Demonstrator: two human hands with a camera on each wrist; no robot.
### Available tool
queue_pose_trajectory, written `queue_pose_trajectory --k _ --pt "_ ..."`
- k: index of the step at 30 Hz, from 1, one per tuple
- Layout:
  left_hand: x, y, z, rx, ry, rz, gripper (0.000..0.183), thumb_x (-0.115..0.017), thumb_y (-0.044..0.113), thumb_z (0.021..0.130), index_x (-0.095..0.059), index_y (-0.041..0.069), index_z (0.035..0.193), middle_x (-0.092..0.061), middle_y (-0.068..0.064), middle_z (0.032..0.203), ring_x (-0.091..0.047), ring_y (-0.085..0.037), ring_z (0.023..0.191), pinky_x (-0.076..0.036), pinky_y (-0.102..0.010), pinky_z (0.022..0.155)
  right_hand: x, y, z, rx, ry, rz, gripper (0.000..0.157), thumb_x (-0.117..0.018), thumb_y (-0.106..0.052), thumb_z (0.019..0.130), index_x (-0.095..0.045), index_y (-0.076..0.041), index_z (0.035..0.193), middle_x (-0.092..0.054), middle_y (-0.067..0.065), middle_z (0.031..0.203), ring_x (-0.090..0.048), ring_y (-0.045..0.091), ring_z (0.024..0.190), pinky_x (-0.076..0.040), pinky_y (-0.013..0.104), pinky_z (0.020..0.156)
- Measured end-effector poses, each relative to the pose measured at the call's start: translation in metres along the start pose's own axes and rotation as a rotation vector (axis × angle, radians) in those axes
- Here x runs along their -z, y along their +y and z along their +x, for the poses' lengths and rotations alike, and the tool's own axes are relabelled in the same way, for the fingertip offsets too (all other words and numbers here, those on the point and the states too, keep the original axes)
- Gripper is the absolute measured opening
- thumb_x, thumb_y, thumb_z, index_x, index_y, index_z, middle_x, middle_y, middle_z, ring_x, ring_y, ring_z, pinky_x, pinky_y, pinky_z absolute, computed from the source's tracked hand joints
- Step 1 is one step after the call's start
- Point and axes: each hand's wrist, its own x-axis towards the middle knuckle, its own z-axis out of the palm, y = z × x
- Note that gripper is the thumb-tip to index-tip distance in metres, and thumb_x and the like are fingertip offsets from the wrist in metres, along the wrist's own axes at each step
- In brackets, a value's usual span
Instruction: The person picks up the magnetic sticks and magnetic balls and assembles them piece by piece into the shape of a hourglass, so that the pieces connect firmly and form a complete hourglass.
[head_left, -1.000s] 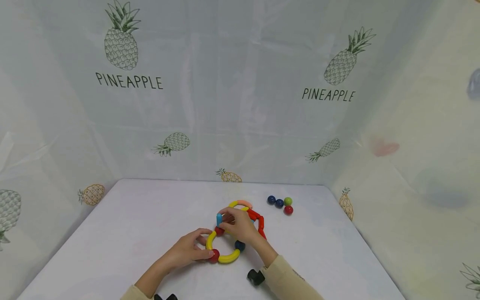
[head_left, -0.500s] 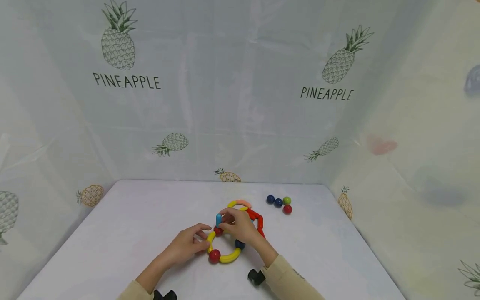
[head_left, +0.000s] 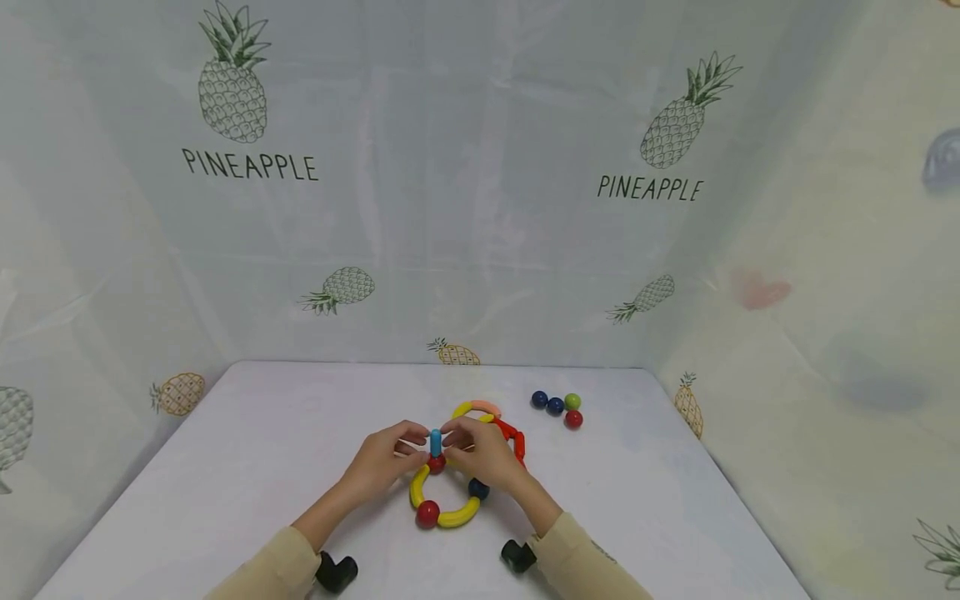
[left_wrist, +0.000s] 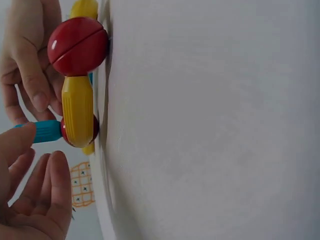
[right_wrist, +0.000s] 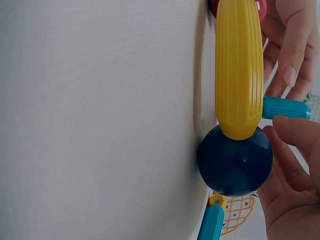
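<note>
A short blue rod [head_left: 436,443] stands upright on a red ball [head_left: 436,465]. My left hand [head_left: 382,462] and right hand [head_left: 483,454] flank the rod, fingers loosely bent and fingertips right beside it. In the left wrist view, the left thumb overlaps the top of the blue rod [left_wrist: 47,131]. The right thumb comes close to the rod [right_wrist: 286,107] in the right wrist view, its other fingers spread behind. Ribbed yellow curved pieces [head_left: 459,515] link this ball with a front red ball [head_left: 427,514] and a dark blue ball [head_left: 478,488] in a ring. The right hand hides the ring's far side.
Behind the right hand lie red rods [head_left: 520,447], a salmon curved piece [head_left: 486,407] and more yellow pieces. Farther right sit two dark blue balls [head_left: 555,407], a green ball [head_left: 573,402] and a red ball [head_left: 573,419]. A printed curtain backs the white table [head_left: 637,500].
My left hand has left the front red ball, passed the left yellow piece and risen to the blue rod. The right hand has stayed beside the rod.
</note>
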Motion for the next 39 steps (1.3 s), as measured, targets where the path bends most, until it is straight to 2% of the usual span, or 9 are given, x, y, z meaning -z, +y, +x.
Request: queue_pose_trajectory --k 5,9,17,22,27,32,39 --pt "-0.004 0.004 0.008 -0.051 0.005 0.019 0.026 -0.081 0.021 0.096 -0.071 0.022 0.12 -0.075 0.006 0.115 -0.071 -0.017 0.102 -0.063 -0.03 0.081 0.002 0.002 -0.001 0.01 0.008 -0.015 0.027 -0.074 -0.011 0.1 -0.071 -0.016 0.126 -0.079 0.002 0.11 -0.073 0.012 0.1 -0.06 0.025 0.089" --pt "-0.007 0.003 0.013 -0.063 0.0 0.022 0.024 -0.081 0.018 0.096 -0.07 0.02 0.117 -0.074 0.007 0.11 -0.071 -0.018 0.102 -0.063 -0.033 0.085 0.003 0.003 -0.002 0.024 0.009 -0.017 0.025 -0.074 -0.01 0.1 -0.071 -0.014 0.125 -0.079 0.002 0.109 -0.074 0.012 0.099 -0.061 0.025 0.088" --pt "-0.006 0.004 0.014 -0.066 -0.063 -0.023 0.02 -0.077 0.016 0.099 -0.064 0.018 0.116 -0.074 0.004 0.108 -0.072 -0.019 0.105 -0.063 -0.033 0.088 0.017 0.005 -0.007 -0.021 0.024 -0.035 0.027 -0.073 -0.012 0.101 -0.071 -0.013 0.128 -0.078 0.004 0.112 -0.072 0.012 0.099 -0.06 0.025 0.088" --pt "-0.001 0.001 0.014 -0.061 -0.061 -0.007 0.022 -0.077 0.017 0.099 -0.063 0.018 0.117 -0.072 0.005 0.107 -0.07 -0.014 0.101 -0.062 -0.029 0.087 0.03 0.011 -0.009 -0.005 0.051 -0.105 0.027 -0.074 -0.009 0.1 -0.071 -0.01 0.126 -0.078 0.007 0.113 -0.072 0.016 0.101 -0.061 0.034 0.092" --pt "0.005 -0.006 0.012 -0.051 -0.058 -0.012 0.023 -0.077 0.018 0.099 -0.063 0.019 0.117 -0.072 0.005 0.106 -0.07 -0.013 0.1 -0.062 -0.027 0.087 0.041 0.021 -0.009 0.014 0.066 -0.192 0.029 -0.078 -0.006 0.096 -0.073 -0.01 0.125 -0.077 0.006 0.116 -0.071 0.02 0.103 -0.061 0.037 0.094" --pt "0.011 -0.012 0.007 -0.06 -0.044 0.001 0.023 -0.078 0.017 0.098 -0.063 0.02 0.115 -0.071 0.006 0.105 -0.069 -0.012 0.097 -0.062 -0.026 0.085 0.046 0.027 -0.008 0.018 0.04 -0.256 0.032 -0.08 -0.006 0.095 -0.074 -0.009 0.126 -0.076 0.007 0.118 -0.07 0.023 0.105 -0.06 0.039 0.096" --pt "0.015 -0.013 0.002 -0.064 -0.042 0.01 0.024 -0.079 0.016 0.097 -0.063 0.02 0.114 -0.072 0.007 0.102 -0.069 -0.011 0.093 -0.062 -0.025 0.083 0.048 0.034 -0.007 0.009 -0.021 -0.318 0.033 -0.081 -0.003 0.093 -0.074 -0.007 0.125 -0.073 0.007 0.109 -0.065 0.024 0.096 -0.059 0.036 0.091"
